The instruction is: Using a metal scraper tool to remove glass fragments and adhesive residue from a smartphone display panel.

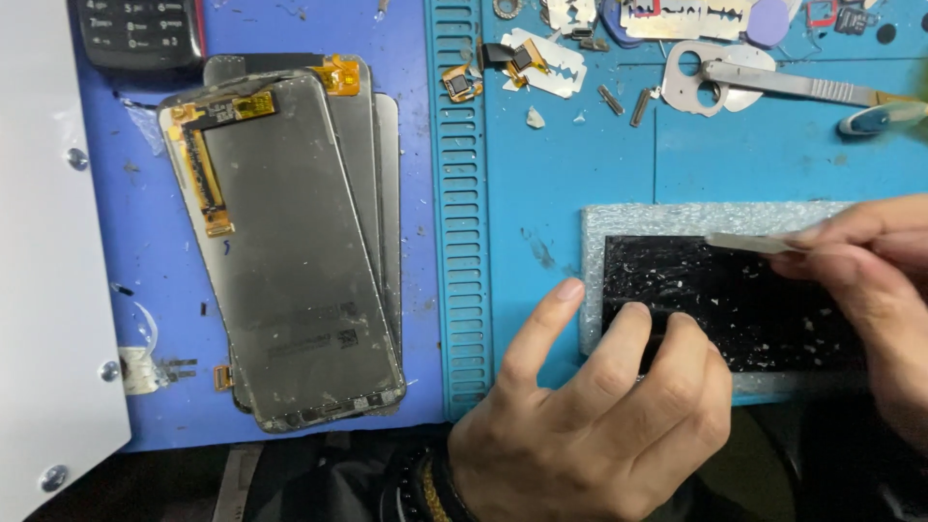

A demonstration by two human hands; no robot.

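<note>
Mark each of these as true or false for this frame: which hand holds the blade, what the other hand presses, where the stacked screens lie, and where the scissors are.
1. The right hand holds a thin flat blade over the black panel. True.
2. The left hand is lifted off the panel. False: its fingertips press on the panel's near left edge.
3. The stacked phone screens lie left of the hands on the blue mat. True.
4. The scissors lie on the stacked screens. False: they lie at the mat's top right.
</note>
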